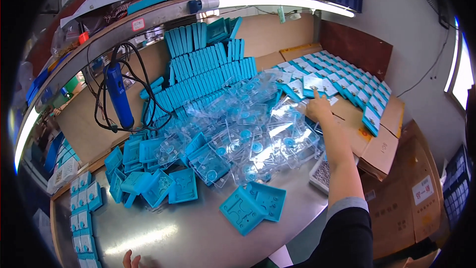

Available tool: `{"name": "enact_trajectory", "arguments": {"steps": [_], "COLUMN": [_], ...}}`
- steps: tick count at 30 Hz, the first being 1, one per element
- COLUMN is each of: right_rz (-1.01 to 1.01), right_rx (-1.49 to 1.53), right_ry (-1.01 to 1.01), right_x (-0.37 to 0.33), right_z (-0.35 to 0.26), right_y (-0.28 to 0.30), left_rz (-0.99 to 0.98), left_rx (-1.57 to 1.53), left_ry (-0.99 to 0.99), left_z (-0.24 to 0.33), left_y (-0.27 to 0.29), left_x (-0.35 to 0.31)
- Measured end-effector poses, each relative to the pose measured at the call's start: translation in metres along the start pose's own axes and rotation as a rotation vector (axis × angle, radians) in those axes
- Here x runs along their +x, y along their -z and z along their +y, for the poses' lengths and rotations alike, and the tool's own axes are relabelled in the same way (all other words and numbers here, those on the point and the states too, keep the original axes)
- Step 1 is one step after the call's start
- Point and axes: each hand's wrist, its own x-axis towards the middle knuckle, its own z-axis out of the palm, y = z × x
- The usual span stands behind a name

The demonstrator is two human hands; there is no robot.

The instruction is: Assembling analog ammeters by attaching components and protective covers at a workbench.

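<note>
My right hand (pixel 319 107) reaches far out at the right. It is closed at the near edge of a turquoise case with a pale top (pixel 313 83), index finger laid on it. The thumb's grip is partly hidden. That case lies among overlapping rows of similar cases (pixel 349 77) on a cardboard box (pixel 379 155). At the lower left edge only the fingertips of my left hand (pixel 131 259) show, apart and holding nothing, above the metal table (pixel 163 235). Two empty turquoise shells (pixel 243 210) lie near the table's front, one overlapping the other.
Clear plastic covers (pixel 248 139) form a heap mid-table. Behind them turquoise shells (pixel 208 77) stand stacked in rows; loose shells (pixel 182 186) lie left. A blue electric screwdriver (pixel 119 97) hangs with looped black cable. A tray of small screws (pixel 321 172) sits under my right forearm.
</note>
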Motion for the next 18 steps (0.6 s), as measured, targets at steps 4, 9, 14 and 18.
{"name": "enact_trajectory", "arguments": {"steps": [4,9,14,18], "right_rz": [-0.072,0.122,0.794,0.673], "right_rx": [0.095,0.237,0.448,0.562], "right_ry": [-0.097,-0.063,0.31,0.834], "right_x": [0.012,0.021,-0.024,-0.179], "right_z": [-0.012,-0.017,-0.032,-0.146], "right_y": [0.002,-0.008,0.063,0.142], "left_rz": [-0.058,-0.01,0.098,-0.24], "left_rx": [-0.16,-0.171,-0.288,-1.551], "left_ry": [0.226,0.297,0.157,0.365], "left_z": [0.008,0.006,0.055,0.088], "left_y": [0.007,-0.012,0.002,-0.022], "left_x": [-0.038,-0.041,0.016,0.057]}}
